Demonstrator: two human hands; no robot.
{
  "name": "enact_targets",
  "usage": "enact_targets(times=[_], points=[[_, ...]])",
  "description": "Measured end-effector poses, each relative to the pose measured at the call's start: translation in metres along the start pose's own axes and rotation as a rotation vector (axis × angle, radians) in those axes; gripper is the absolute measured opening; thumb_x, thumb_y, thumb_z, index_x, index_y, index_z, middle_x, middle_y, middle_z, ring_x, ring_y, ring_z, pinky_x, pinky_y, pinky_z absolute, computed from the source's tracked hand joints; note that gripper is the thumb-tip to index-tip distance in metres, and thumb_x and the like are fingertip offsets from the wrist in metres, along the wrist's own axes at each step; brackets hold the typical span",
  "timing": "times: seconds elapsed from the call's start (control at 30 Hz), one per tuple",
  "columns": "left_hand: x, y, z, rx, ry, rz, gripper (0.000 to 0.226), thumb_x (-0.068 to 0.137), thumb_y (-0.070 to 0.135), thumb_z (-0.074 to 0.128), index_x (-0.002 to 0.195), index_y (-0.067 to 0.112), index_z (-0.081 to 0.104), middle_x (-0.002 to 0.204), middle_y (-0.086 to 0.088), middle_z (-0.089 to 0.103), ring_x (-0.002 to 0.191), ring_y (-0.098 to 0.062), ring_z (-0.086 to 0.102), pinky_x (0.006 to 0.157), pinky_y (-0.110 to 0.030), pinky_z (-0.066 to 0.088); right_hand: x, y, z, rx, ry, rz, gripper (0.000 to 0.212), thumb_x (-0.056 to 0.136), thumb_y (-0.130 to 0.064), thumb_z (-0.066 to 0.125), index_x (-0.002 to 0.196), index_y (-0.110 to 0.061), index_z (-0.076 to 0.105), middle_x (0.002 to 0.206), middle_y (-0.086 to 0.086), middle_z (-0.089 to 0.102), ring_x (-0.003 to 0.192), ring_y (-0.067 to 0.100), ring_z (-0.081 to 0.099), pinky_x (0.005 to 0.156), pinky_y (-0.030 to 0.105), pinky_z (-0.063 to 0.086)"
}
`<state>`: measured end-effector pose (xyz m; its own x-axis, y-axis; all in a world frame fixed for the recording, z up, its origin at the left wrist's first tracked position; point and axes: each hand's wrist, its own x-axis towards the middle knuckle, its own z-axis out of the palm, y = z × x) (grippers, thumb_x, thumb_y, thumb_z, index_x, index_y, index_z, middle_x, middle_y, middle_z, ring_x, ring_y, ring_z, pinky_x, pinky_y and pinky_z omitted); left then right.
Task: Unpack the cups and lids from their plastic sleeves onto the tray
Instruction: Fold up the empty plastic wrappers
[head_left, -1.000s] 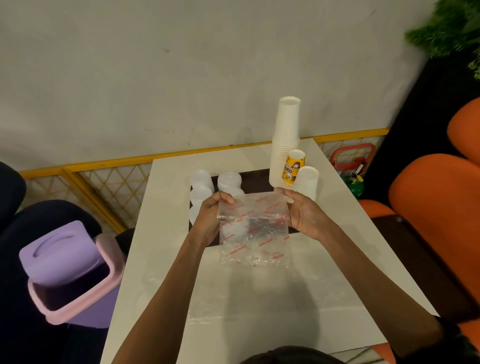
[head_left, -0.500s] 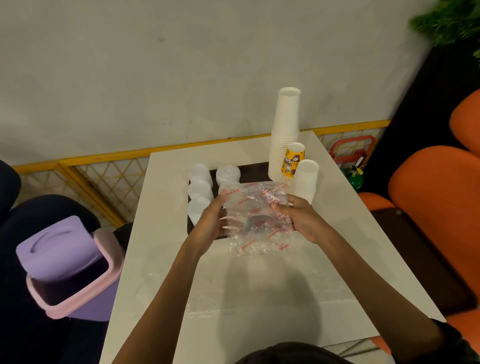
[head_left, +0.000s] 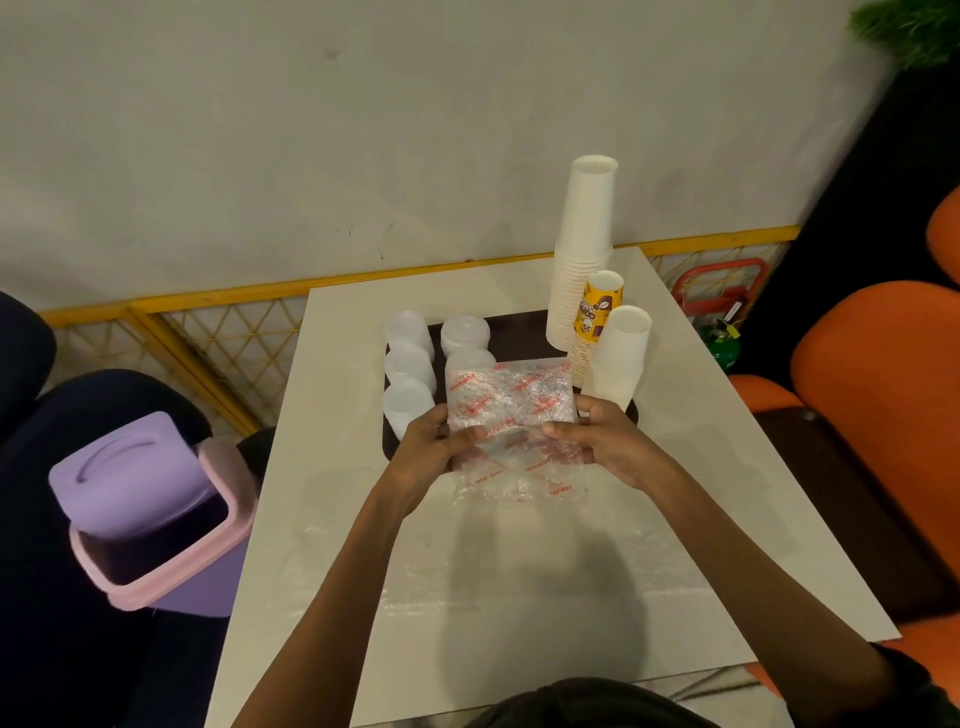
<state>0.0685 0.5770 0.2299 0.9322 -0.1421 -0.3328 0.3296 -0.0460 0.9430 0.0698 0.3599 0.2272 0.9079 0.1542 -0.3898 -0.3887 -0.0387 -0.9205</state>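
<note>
The plastic sleeve (head_left: 511, 410) (emptied, it seems) is pinched by the left hand (head_left: 423, 452) and right hand (head_left: 608, 447) over the near edge of the tray (head_left: 519, 332), likely being folded for discarding; lids (head_left: 465, 335) are stacked on its left, cups (head_left: 579, 270) on its right.

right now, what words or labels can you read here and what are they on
"HS", only part of a word: on the yellow printed cup; the rest is blurred.
Repeated red print: on the plastic sleeve; too blurred to read.
</note>
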Motion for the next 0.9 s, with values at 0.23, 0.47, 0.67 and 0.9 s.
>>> enact_targets(times=[0.23, 0.47, 0.67, 0.9], points=[[0.002, -0.006, -0.004, -0.080, 0.069, 0.047, 0.023, 0.088, 0.000, 0.061, 0.109, 0.010, 0.066, 0.098, -0.008, 0.071, 0.090, -0.022, 0.068, 0.083, -0.034, 0.057, 0.001, 0.001, -0.002, -0.034, -0.002, -0.021, 0.023, 0.086, -0.008, 0.065, 0.108, -0.012, 0.064, 0.099, 0.000, 0.069, 0.086, 0.012, 0.068, 0.071, 0.022, 0.057], [0.007, -0.008, -0.006, -0.020, 0.136, 0.093, 0.016, 0.089, -0.005, 0.057, 0.090, 0.004, 0.070, 0.084, -0.012, 0.070, 0.080, -0.026, 0.066, 0.080, -0.038, 0.055, 0.003, 0.001, 0.000, 0.214, -0.011, 0.078, 0.022, 0.095, -0.007, 0.052, 0.113, -0.014, 0.063, 0.103, 0.005, 0.070, 0.085, 0.016, 0.071, 0.071, 0.029, 0.059], [0.002, -0.003, -0.006, 0.071, 0.144, 0.198, 0.025, 0.085, -0.014, 0.054, 0.092, 0.005, 0.070, 0.083, -0.003, 0.067, 0.071, -0.011, 0.061, 0.056, -0.012, 0.047, -0.004, -0.003, 0.001, 0.421, -0.163, 0.336, 0.063, 0.093, -0.060, 0.030, 0.104, -0.010, 0.065, 0.103, 0.015, 0.071, 0.086, 0.029, 0.071, 0.066, 0.035, 0.059], [-0.006, -0.005, -0.013, 0.124, -0.024, 0.226, 0.046, 0.084, -0.020, 0.047, 0.101, 0.016, 0.070, 0.104, -0.004, 0.069, 0.100, -0.015, 0.065, 0.086, -0.026, 0.055, 0.006, 0.000, 0.005, 0.243, -0.069, 0.218, 0.023, 0.089, -0.006, 0.060, 0.112, -0.006, 0.063, 0.093, 0.005, 0.072, 0.077, 0.014, 0.071, 0.060, 0.022, 0.056]])
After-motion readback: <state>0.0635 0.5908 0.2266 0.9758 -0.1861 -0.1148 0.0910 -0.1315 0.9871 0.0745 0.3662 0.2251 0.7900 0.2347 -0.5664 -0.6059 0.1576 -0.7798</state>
